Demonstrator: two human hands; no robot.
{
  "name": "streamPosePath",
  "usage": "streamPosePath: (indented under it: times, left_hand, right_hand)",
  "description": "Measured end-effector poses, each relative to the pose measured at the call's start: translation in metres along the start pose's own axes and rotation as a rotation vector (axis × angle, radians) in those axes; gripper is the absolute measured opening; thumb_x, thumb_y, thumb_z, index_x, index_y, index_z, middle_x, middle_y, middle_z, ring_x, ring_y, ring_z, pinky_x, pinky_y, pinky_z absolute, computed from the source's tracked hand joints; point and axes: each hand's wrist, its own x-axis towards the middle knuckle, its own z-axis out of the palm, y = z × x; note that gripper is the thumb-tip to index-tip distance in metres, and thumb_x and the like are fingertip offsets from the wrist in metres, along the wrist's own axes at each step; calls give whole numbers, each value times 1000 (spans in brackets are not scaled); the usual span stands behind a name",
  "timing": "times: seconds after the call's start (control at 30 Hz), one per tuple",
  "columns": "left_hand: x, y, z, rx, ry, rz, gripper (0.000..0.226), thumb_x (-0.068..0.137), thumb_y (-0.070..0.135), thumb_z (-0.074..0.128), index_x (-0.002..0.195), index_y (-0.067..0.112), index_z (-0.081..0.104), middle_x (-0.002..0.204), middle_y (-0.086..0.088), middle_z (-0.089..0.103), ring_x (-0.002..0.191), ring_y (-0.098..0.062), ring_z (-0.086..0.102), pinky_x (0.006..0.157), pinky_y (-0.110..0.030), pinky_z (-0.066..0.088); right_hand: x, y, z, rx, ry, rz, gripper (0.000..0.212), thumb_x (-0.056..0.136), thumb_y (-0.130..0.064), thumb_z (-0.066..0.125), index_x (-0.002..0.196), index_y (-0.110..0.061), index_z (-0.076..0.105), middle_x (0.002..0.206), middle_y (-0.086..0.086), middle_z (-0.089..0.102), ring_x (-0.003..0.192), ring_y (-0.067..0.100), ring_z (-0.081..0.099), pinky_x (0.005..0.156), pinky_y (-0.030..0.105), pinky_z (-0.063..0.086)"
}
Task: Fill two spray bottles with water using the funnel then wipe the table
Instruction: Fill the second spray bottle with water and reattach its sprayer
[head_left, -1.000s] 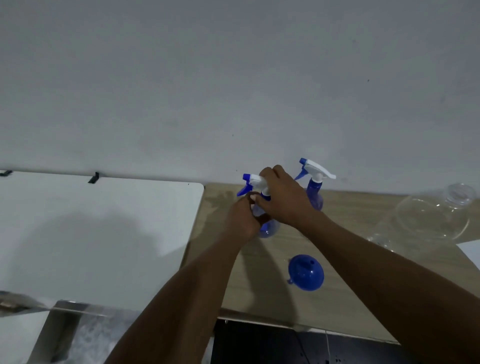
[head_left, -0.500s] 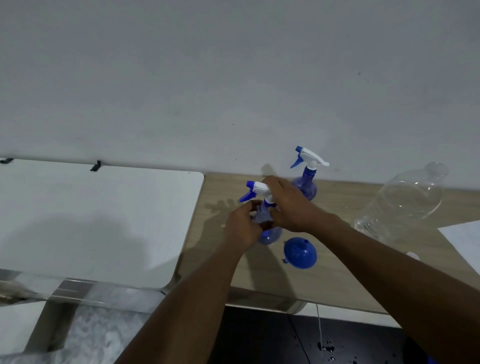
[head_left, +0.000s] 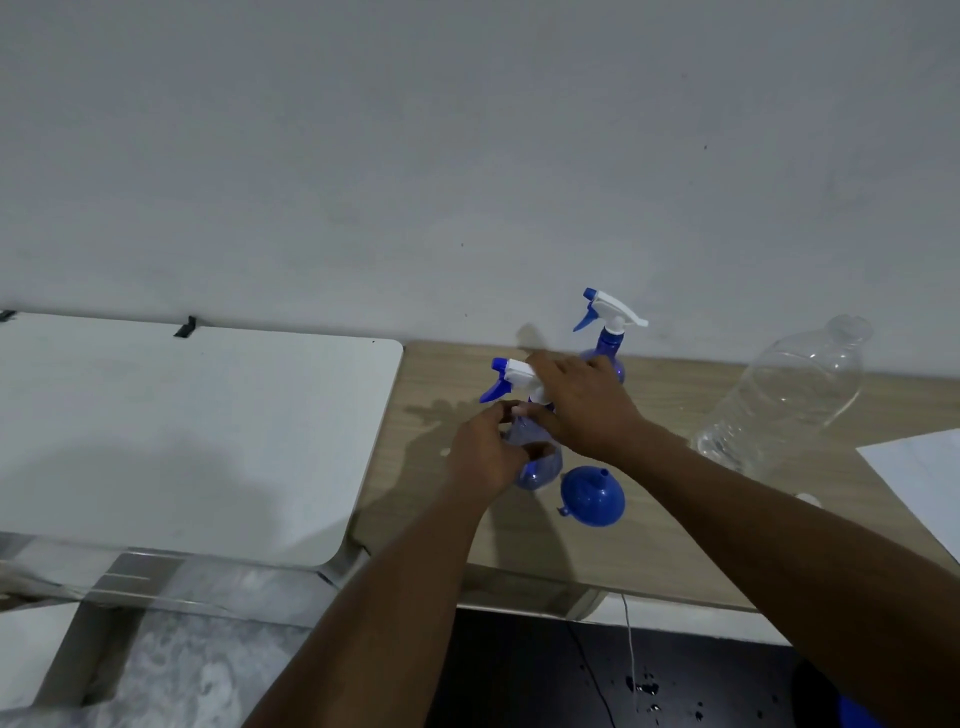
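A small blue spray bottle (head_left: 540, 470) stands on the wooden table (head_left: 649, 551). My left hand (head_left: 485, 452) is wrapped around its body. My right hand (head_left: 584, 405) grips its white trigger head (head_left: 514, 375) at the neck. The second blue spray bottle (head_left: 608, 338) stands behind them near the wall, untouched. Just right of the held bottle lies a blue funnel (head_left: 592, 496), mouth down with its spout pointing up.
A large clear plastic bottle (head_left: 784, 400) stands at the right, mostly empty. A white sheet (head_left: 919, 483) lies at the far right edge. A white table (head_left: 182, 426) adjoins on the left. The dark floor below shows water drops (head_left: 644, 686).
The view has tilted down, so everything sits lower and closer in frame. Both hands stay on the front spray bottle, with the right hand shifted slightly over its head.
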Motion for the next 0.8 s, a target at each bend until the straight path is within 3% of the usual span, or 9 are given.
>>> streamPosePath:
  times: [0.07,0.13,0.2,0.27,0.37,0.43,0.57,0.67,0.8]
  left_hand:
    - [-2,0,0,-27,3,0,63,69,36,89,124,23,62,109,11,66,100,-13,64,90,-31,53]
    - [-3,0,-1,-17,4,19,63,69,36,88,125,23,62,109,10,68,97,-12,66,85,-26,50]
    - [-3,-1,-2,14,-4,29,63,69,41,87,125,25,62,109,11,69,97,-11,67,88,-28,52]
    - [-3,-2,0,11,-4,24,65,67,45,86,125,27,62,111,10,70,99,-11,67,91,-32,54]
    - [-4,-3,1,-13,12,3,68,67,39,89,127,25,62,115,7,69,100,-14,67,89,-31,53]
    - [-5,-4,1,-22,0,5,65,69,39,87,127,24,61,115,8,68,102,-15,66,91,-32,53]
    - [-4,-5,3,-7,-4,13,60,73,40,83,127,25,61,115,6,70,103,-14,66,94,-37,54]
    - [-3,-5,4,-9,0,-32,64,71,42,85,128,28,61,118,7,69,103,-12,65,95,-38,54]
    - [-3,-7,5,-2,-11,-12,64,70,38,87,127,25,60,110,14,66,99,-12,65,93,-38,55]
  right_hand:
    - [0,-2,2,120,-30,-12,45,92,-37,62,131,-21,46,121,3,64,110,26,58,96,45,42]
    - [-2,0,-1,291,-98,-8,55,86,-26,67,135,-23,43,126,2,60,115,26,54,97,49,43]
    - [-4,6,-3,246,-94,-21,64,82,-40,69,137,-25,41,129,1,58,117,23,53,97,50,43]
    - [-6,7,-2,64,-20,-18,61,84,-57,64,132,-24,43,119,-1,64,107,21,59,92,46,45]
    - [-10,5,3,84,7,-34,44,92,-38,63,128,-19,46,111,3,68,99,26,61,86,41,43]
    - [-13,5,1,231,-41,-35,50,88,-25,66,133,-18,45,120,5,62,108,27,57,90,43,44]
    - [-12,7,1,289,-37,-6,62,83,-44,73,134,-18,46,121,3,60,106,21,55,90,39,47]
    - [-9,0,3,358,-26,54,46,89,-28,72,127,-16,51,113,6,65,96,22,62,83,37,53]
    - [-8,0,-3,570,-125,93,43,87,-6,69,126,-15,52,110,4,63,98,22,61,82,31,50]
